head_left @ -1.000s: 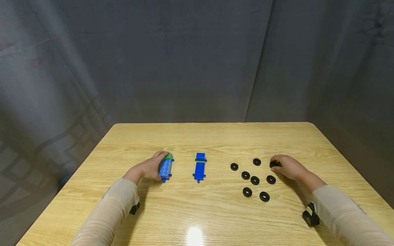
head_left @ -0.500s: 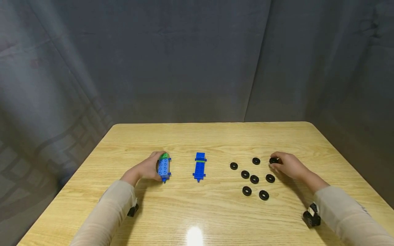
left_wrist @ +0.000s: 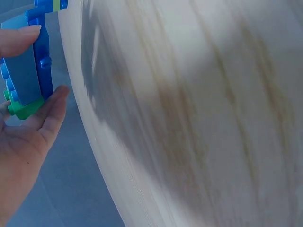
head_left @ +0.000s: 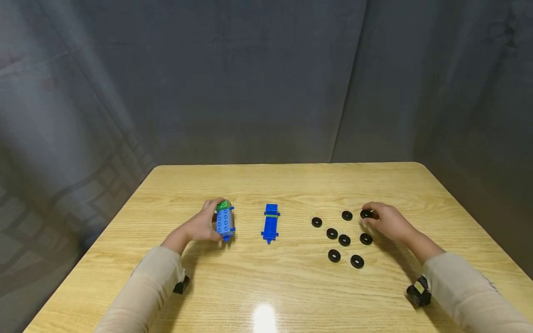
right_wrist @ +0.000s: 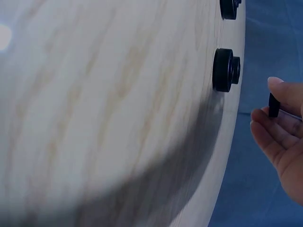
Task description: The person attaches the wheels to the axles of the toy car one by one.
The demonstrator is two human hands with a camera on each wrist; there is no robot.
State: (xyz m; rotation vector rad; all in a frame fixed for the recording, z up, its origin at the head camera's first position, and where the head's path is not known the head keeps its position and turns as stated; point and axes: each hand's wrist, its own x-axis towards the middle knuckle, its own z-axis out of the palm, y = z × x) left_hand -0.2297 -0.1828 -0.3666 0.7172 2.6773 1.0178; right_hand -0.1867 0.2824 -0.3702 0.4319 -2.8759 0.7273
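My left hand (head_left: pixel 201 225) grips a toy car body of building blocks (head_left: pixel 224 221) by its ends. It has a light blue studded block and a green block on a darker blue base with small axle pegs; in the left wrist view the thumb presses one end of the blue block (left_wrist: pixel 22 71) and the fingers lie by the green block (left_wrist: pixel 27 109). At the right, my right hand (head_left: pixel 388 222) pinches a black toy wheel (head_left: pixel 366 213) between thumb and fingers. That wheel (right_wrist: pixel 273 105) shows edge-on in the right wrist view, partly covered by the fingers.
A second blue toy car base (head_left: pixel 270 226) with a raised block at its far end lies mid-table. Several black wheels lie right of it, such as one (head_left: pixel 334 255) near the front and one (head_left: pixel 317 222) at the left. Behind the wooden table (head_left: pixel 208 286) hangs a grey curtain (head_left: pixel 250 92).
The left hand has tilted and raised the car body slightly. The right hand has moved a little away from me and left with its wheel. The other car base and loose wheels stay put.
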